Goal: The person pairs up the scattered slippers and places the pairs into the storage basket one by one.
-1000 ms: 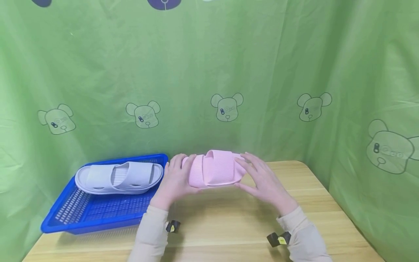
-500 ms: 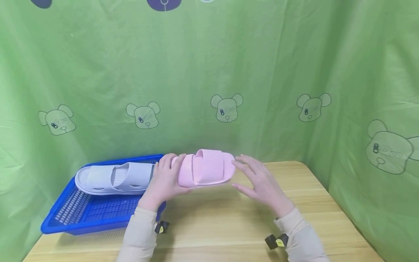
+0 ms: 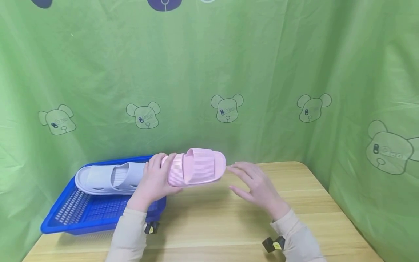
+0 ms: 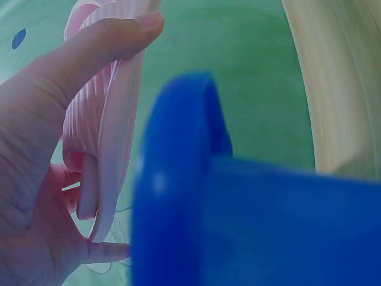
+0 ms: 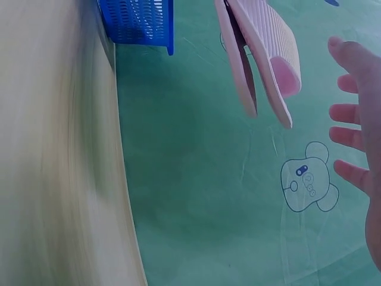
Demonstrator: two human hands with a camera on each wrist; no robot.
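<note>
A pair of pink slippers (image 3: 199,166) with ribbed straps is held in the air above the wooden table, beside the basket's right end. My left hand (image 3: 154,183) grips their left end, its thumb along the sole side in the left wrist view. Two soles, one against the other and parted at the tip, show in the right wrist view of the slippers (image 5: 262,65). My right hand (image 3: 258,187) is apart from them on the right, fingers spread and holding nothing. Light grey-blue slippers (image 3: 108,178) lie in the blue basket (image 3: 95,222), partly hidden by my left hand.
The wooden table (image 3: 222,225) runs to the right of the basket and ends at a green curtain (image 3: 196,72) behind and at the sides. In the left wrist view the basket's rim (image 4: 172,179) stands close below my left hand.
My left hand has carried the pink slippers leftward toward the basket. My right hand has let go of their right end, leaving a gap. The grey-blue slippers have not moved.
</note>
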